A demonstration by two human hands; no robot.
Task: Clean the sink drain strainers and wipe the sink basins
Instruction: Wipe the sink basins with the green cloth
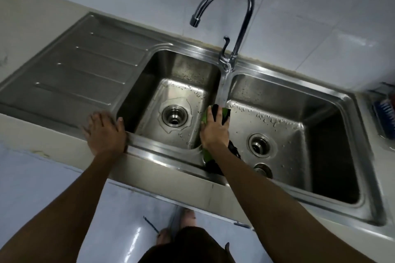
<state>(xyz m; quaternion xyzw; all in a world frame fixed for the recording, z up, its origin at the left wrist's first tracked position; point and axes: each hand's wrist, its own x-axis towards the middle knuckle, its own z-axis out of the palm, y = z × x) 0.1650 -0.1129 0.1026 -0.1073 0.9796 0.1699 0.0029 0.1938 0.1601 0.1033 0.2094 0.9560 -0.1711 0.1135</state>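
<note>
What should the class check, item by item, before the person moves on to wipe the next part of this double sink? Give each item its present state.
1. Cloth in the right hand: ok, pressed on the divider between the basins.
2. Left hand braced on the sink rim: ok.
3. Faucet off: ok, no stream visible.
4. Left basin strainer seated: ok, water pooled around it.
5. Right basin strainer seated: ok.
6. Round piece near the front wall of the right basin: cannot tell what it is.
</note>
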